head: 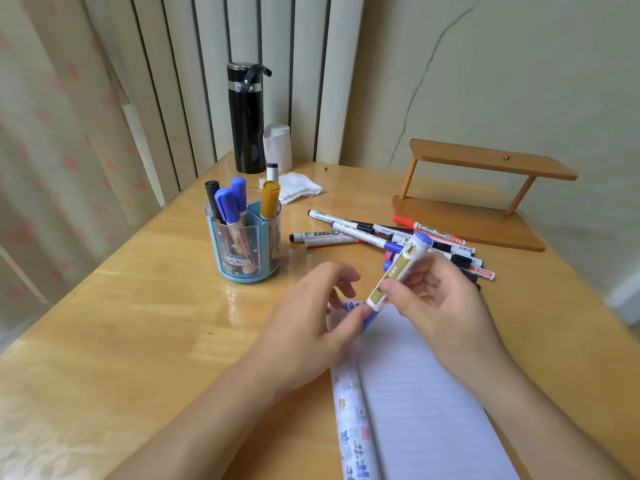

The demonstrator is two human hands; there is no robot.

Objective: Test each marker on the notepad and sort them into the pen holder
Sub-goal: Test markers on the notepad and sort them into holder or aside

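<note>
My right hand [440, 299] grips a thick white marker with a gold label and blue end [401, 268], tilted, above the top of the open lined notepad [426, 403]. My left hand [311, 320] pinches the marker's blue cap [370, 318] at its lower end. A blue, clear pen holder [244, 244] stands to the left and holds two blue markers, a black one and a yellow one. A pile of several markers [391, 239] lies on the wooden table beyond my hands.
A black flask [246, 116], a white container [277, 145], a small white bottle [272, 172] and a crumpled tissue [299, 190] stand at the back. A small wooden shelf [485, 192] sits at the right rear. Curtains hang on the left.
</note>
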